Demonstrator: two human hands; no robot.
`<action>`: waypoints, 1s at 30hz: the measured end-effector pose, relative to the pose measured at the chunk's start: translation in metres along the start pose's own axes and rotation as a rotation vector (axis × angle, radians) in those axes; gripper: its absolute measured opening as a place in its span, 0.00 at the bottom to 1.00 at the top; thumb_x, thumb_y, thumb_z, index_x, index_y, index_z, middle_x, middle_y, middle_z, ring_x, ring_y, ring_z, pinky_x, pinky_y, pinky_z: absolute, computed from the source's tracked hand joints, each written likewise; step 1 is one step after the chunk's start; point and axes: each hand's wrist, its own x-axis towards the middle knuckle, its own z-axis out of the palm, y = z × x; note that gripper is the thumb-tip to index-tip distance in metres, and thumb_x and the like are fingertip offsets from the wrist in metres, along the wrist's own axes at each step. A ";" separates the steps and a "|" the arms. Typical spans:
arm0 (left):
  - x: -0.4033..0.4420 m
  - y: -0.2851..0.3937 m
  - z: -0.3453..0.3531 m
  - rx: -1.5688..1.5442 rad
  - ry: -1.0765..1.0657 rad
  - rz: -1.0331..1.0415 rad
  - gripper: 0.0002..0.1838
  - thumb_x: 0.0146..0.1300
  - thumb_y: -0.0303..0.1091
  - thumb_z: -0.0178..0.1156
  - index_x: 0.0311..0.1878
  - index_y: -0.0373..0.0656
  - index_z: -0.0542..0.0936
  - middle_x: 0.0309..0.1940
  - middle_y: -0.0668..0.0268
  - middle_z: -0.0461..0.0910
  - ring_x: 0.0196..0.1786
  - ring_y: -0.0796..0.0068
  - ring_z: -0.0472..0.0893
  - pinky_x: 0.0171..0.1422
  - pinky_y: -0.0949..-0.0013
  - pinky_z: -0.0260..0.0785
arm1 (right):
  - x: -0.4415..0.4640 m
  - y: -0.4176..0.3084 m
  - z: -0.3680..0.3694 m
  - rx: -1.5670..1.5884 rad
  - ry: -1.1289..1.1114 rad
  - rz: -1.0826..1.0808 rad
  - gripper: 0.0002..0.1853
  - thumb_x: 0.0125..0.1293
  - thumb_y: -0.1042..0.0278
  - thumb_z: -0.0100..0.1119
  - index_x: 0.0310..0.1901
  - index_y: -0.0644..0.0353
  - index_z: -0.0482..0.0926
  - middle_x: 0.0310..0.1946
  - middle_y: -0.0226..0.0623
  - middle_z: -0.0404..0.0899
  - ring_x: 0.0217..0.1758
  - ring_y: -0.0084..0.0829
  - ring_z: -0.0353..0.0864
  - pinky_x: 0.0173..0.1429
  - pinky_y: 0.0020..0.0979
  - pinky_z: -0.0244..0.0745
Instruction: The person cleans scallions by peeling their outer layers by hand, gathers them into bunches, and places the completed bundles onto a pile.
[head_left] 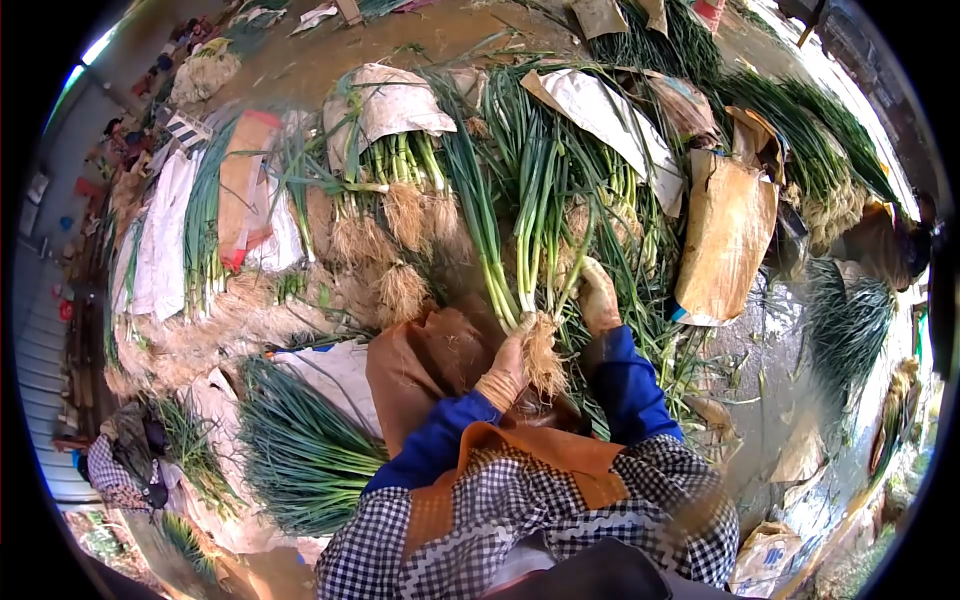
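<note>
green onions (527, 265): bunched over the lap, roots towards the apron, leaves across the pile.
left hand (506, 370): fingers grip the bunch just above the roots; a slack hold could let stalks slide apart.
right hand (600, 297): beside a yellowish stalk (577, 268); cannot tell if its fingers close on it. a hard tug might tear it.
matted roots (544, 362): could snag, dragging neighbours along.
left fingertips: hidden behind stalks.
person (128, 455) at lower left: hands indistinct.
</note>
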 end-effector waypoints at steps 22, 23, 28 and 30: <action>-0.014 0.022 0.023 -0.166 0.065 -0.048 0.15 0.65 0.44 0.51 0.44 0.42 0.76 0.28 0.67 0.77 0.24 0.73 0.76 0.24 0.69 0.73 | -0.122 -0.098 -0.085 -0.827 -0.295 0.483 0.19 0.63 0.50 0.52 0.24 0.58 0.75 0.17 0.30 0.72 0.16 0.26 0.70 0.22 0.31 0.66; -0.003 0.024 0.006 -0.224 -0.079 -0.098 0.15 0.66 0.44 0.50 0.45 0.42 0.75 0.31 0.64 0.77 0.23 0.74 0.75 0.23 0.70 0.72 | -0.109 -0.078 -0.121 -1.451 -0.300 0.429 0.19 0.62 0.48 0.52 0.28 0.58 0.77 0.21 0.34 0.76 0.20 0.31 0.75 0.26 0.35 0.70; -0.010 0.032 0.022 -0.334 -0.158 -0.132 0.14 0.65 0.41 0.52 0.46 0.41 0.73 0.28 0.59 0.77 0.26 0.72 0.77 0.23 0.71 0.73 | -0.035 -0.024 -0.049 -0.806 -0.268 0.111 0.31 0.69 0.49 0.43 0.67 0.58 0.54 0.64 0.40 0.60 0.65 0.34 0.63 0.64 0.35 0.61; 0.002 0.028 -0.002 -0.199 -0.188 -0.095 0.18 0.67 0.44 0.50 0.46 0.36 0.73 0.42 0.51 0.76 0.31 0.67 0.77 0.28 0.72 0.74 | -0.008 0.008 -0.013 -0.414 -0.210 0.308 0.31 0.69 0.48 0.43 0.66 0.60 0.57 0.66 0.41 0.57 0.68 0.36 0.57 0.69 0.33 0.53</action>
